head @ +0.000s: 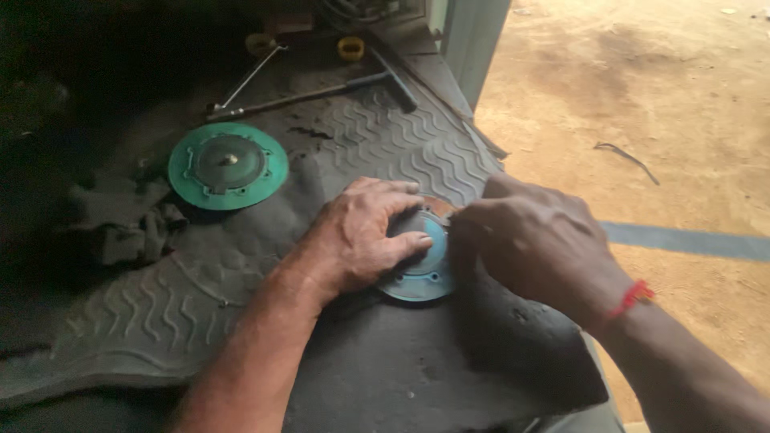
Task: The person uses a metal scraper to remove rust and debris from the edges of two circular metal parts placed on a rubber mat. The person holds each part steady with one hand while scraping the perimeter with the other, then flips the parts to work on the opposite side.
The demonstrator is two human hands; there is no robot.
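Blue disc (423, 273) — round, flat, lying on the dark mat (385, 136) — is pressed by the left hand (357, 236), fingers spread; the right hand (533, 240) is curled at its far-right edge, its grip hidden.

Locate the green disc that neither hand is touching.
In the head view, the green disc lies on the ribbed mat, upper left of the left hand, beside a dark rag and below a long metal wrench.
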